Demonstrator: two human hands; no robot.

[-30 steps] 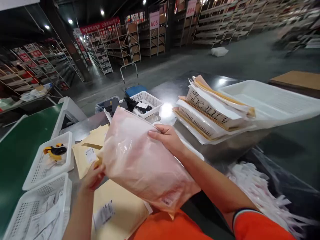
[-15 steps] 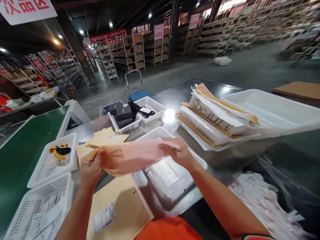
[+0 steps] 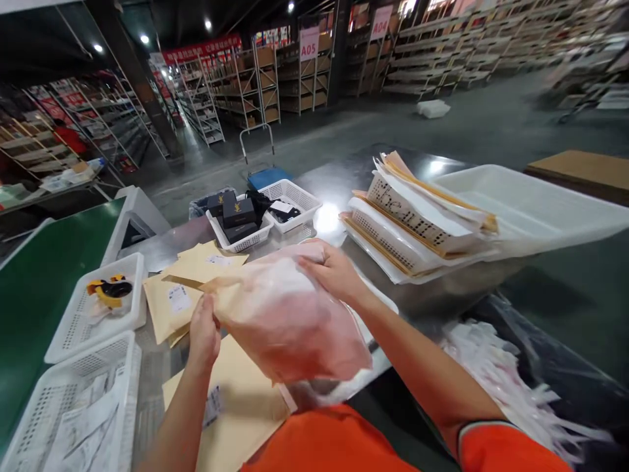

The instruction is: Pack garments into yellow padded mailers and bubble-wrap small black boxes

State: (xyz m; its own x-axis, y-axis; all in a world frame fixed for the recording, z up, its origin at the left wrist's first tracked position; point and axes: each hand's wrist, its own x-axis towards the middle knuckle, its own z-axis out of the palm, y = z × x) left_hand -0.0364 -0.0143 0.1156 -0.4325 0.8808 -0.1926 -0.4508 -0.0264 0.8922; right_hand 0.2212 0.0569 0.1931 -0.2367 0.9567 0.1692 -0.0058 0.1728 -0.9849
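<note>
Between my hands is a soft pinkish plastic bag (image 3: 304, 321), whitish on top and tan at its left end. My left hand (image 3: 205, 331) pinches the lower left edge, thumb upward. My right hand (image 3: 331, 269) is closed on the upper right edge. What the bag contains, if anything, is hidden. Under it lies a large kraft envelope (image 3: 246, 413) with a printed label. More labelled kraft envelopes (image 3: 164, 305) lie just beyond my left hand. A white perforated basket (image 3: 386, 298) is mostly covered by the bag and my right arm.
At left stand a white basket with a tape dispenser (image 3: 109, 288) and a basket of papers (image 3: 78, 406), beside a green conveyor belt (image 3: 59, 255). Black boxes (image 3: 238, 213) fill a basket ahead. Stacked envelopes in baskets (image 3: 422, 210) stand right, above white plastic strips (image 3: 506, 380).
The bag has tilted from nearly edge-on to show its broad face and now hangs lower toward my body. My left hand has shifted right, and my right hand has moved slightly left and up.
</note>
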